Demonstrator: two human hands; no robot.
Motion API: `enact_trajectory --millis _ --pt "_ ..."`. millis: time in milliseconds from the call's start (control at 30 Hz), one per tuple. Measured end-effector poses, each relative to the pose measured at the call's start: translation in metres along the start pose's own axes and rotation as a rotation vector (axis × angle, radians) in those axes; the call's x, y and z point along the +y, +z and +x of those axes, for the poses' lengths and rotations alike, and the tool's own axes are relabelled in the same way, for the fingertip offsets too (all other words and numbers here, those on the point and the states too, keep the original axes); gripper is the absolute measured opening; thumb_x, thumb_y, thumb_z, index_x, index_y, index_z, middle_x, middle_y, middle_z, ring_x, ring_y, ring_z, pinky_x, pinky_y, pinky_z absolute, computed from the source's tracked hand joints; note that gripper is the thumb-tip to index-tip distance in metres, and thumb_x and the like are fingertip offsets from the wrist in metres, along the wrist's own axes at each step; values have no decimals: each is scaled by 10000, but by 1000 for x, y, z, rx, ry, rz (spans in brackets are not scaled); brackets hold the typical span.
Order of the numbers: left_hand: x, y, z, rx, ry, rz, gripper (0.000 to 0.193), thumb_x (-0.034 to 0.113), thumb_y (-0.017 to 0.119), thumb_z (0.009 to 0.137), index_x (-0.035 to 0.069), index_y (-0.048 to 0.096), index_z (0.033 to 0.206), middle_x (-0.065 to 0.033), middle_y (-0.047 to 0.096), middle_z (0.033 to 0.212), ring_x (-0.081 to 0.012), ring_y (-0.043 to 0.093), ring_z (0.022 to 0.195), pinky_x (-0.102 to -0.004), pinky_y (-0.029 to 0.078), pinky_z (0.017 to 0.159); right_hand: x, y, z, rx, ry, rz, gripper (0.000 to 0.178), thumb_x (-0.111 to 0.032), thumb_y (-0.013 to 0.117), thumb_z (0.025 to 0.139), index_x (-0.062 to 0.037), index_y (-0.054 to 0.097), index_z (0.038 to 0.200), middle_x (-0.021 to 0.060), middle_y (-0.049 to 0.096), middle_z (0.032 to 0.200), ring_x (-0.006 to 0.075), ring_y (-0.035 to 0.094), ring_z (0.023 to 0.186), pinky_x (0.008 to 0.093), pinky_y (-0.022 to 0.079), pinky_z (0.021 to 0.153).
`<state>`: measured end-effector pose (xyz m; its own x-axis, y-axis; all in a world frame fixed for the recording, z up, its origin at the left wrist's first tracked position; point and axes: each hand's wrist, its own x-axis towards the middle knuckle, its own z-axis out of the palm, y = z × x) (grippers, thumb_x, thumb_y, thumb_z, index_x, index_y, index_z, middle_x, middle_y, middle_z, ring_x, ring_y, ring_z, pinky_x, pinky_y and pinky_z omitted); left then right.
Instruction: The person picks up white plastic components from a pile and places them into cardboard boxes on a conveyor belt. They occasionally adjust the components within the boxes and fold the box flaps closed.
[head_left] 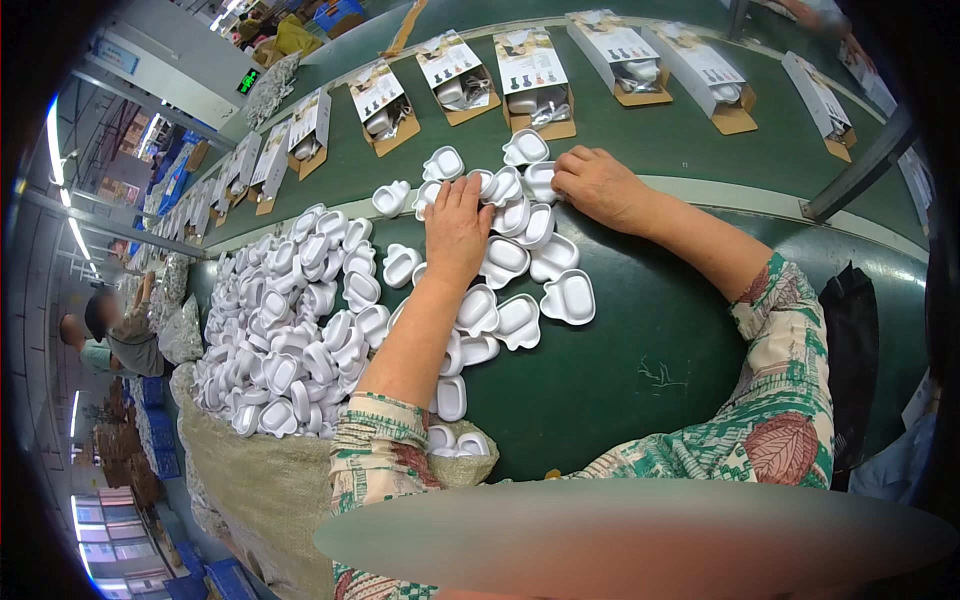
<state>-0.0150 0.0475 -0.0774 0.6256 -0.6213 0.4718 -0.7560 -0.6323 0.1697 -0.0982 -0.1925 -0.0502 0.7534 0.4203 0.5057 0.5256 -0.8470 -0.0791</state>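
A large heap of white plastic shells, each rounded with a recessed middle and small bumps at one end, covers the left of the green table. My left hand lies with fingers stretched over several shells at the heap's far right side. To its right, my right hand has its fingers curled on the edge of one white shell near the table's far edge. More loose shells, such as the white shell at the right, lie around and below my hands.
Beyond the table runs a green conveyor belt carrying a row of open printed boxes with white items inside. A woven sack hangs at the near left. A metal post stands at the right. Other people are at far left.
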Motion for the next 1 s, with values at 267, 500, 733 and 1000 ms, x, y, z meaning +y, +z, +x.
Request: enact_trajectory --millis 267,500,733,1000 --pt "-4 0 -1 39 21 15 450 190 591 840 78 462 1257 -120 527 1232 -337 468 1169 -490 379 920 1 -20 -9 -16 91 25 284 -107 706 690 -82 564 935 81 601 863 270 550 881 380 432 774" --pt "3 0 2 33 28 -1 455 138 582 832 70 454 1263 -130 533 1221 -336 467 1171 -470 373 940 89 -22 -3 162 333 -343 159 -135 615 769 -68 578 909 97 600 893 284 552 874 385 445 719" --pt "-2 -2 1 40 23 10 436 129 582 826 62 474 1243 -138 541 1211 -338 477 1158 -454 382 929 63 -41 -29 20 342 -295 144 -143 632 753 -50 564 838 86 550 887 269 530 921 381 436 729" --pt "-7 2 0 38 19 16 437 130 574 831 58 466 1249 -144 530 1222 -337 470 1168 -476 373 945 45 -48 -43 -48 274 -302 90 -67 504 792 -30 560 852 106 551 936 270 538 928 385 448 775"
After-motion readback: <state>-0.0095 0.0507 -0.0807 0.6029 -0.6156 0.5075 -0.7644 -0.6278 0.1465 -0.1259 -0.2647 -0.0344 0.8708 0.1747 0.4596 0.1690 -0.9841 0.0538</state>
